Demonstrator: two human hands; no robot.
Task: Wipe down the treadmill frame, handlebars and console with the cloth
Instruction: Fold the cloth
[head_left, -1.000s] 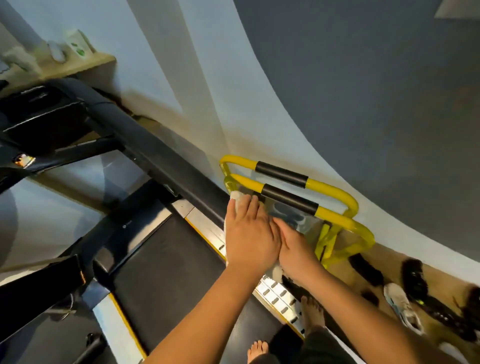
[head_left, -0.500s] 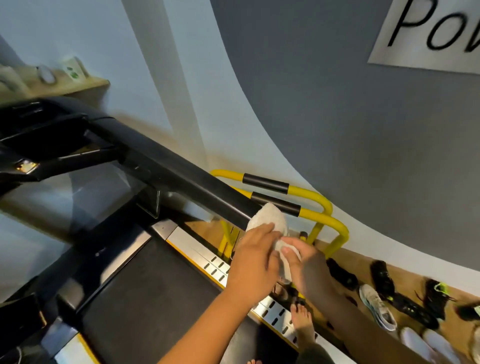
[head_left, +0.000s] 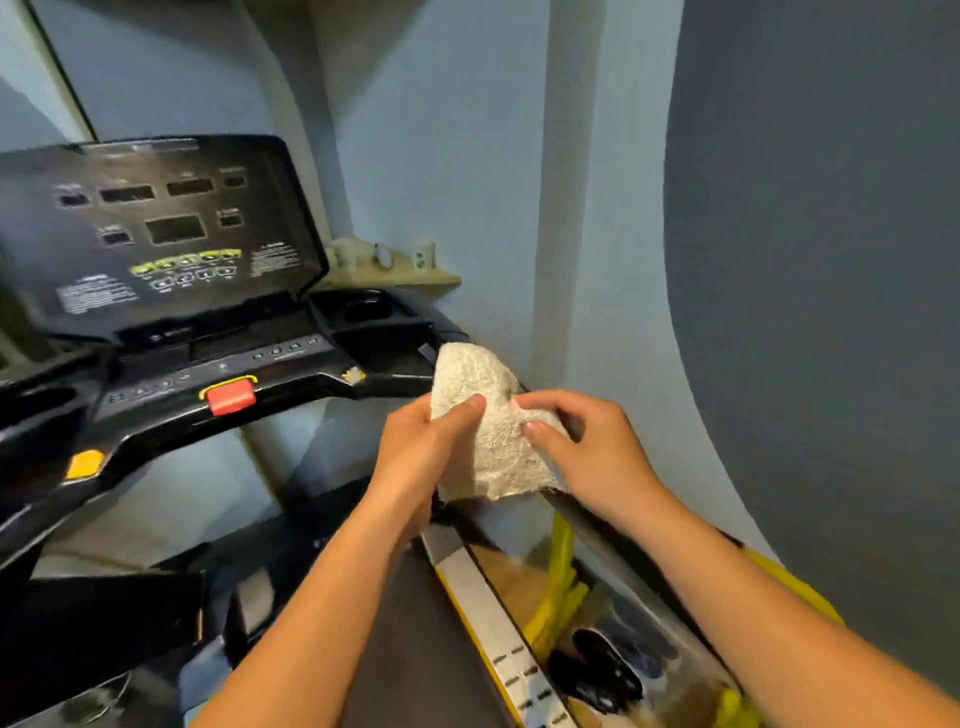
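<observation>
We hold the off-white terry cloth (head_left: 488, 415) between both hands, apparently resting on the black right handlebar (head_left: 608, 535). Our left hand (head_left: 415, 457) pinches its left edge and our right hand (head_left: 592, 452) grips its right side. The bar's long axis runs from beneath our hands forward and left to the black console (head_left: 156, 228), nearer our left hand.
</observation>
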